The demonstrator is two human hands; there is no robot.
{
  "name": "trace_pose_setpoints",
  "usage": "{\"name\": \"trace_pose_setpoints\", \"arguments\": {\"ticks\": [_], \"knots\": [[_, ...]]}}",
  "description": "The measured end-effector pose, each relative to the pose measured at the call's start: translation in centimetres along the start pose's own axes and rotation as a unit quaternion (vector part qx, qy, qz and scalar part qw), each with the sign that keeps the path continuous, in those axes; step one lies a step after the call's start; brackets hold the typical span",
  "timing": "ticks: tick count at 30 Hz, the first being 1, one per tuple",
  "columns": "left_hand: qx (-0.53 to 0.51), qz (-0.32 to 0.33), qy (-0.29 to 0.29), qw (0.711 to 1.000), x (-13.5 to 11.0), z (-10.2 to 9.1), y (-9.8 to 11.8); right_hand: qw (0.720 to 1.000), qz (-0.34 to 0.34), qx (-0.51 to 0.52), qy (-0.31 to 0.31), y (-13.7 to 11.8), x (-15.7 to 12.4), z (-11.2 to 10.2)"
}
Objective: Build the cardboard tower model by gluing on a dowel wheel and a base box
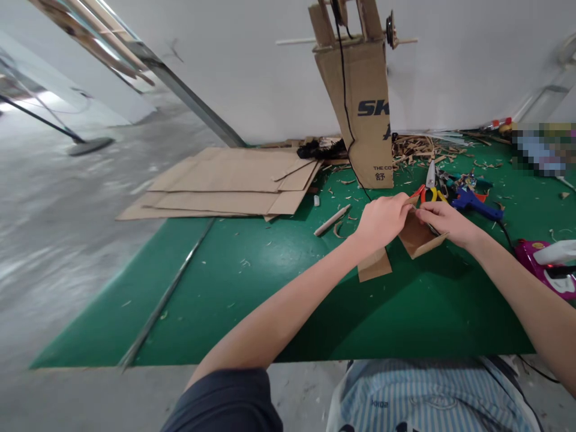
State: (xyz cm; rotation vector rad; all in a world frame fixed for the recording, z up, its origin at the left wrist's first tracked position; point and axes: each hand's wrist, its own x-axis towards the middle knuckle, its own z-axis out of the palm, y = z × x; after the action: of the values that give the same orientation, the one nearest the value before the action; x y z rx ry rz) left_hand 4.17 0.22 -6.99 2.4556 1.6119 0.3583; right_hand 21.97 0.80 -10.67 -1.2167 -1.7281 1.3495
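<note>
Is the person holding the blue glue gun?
No, the glue gun lies on the green mat, past the right hand.

Matt, rough-edged brown cardboard is shown in the folded piece and the flat sheets. A smooth, faintly glossy finish is seen on the green mat. Glossy blue plastic forms the glue gun; the snips are bare metal with red and yellow plastic handles.
</note>
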Motion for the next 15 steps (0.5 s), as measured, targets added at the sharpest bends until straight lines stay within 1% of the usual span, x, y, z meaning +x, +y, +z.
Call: {"name": "trace_pose_setpoints", "arguments": {"ticks": [9, 12, 15], "knots": [[-0.013, 0.013, 0.006, 1.0, 0.04, 0.5, -0.06, 0.999, 0.021, 0.035, -0.034, -0.45, -0.22, -0.5], [-0.021, 0.017, 0.004, 1.0, 0.15, 0.48, -0.34, 0.999, 0.02, 0.014, -0.035, -0.43, -0.16, -0.63], [-0.038, 0.036, 0.006, 0.999, 0.44, 0.11, -0.96, 0.999, 0.023, -0.023, -0.034, -0.53, -0.16, -0.76]]}}
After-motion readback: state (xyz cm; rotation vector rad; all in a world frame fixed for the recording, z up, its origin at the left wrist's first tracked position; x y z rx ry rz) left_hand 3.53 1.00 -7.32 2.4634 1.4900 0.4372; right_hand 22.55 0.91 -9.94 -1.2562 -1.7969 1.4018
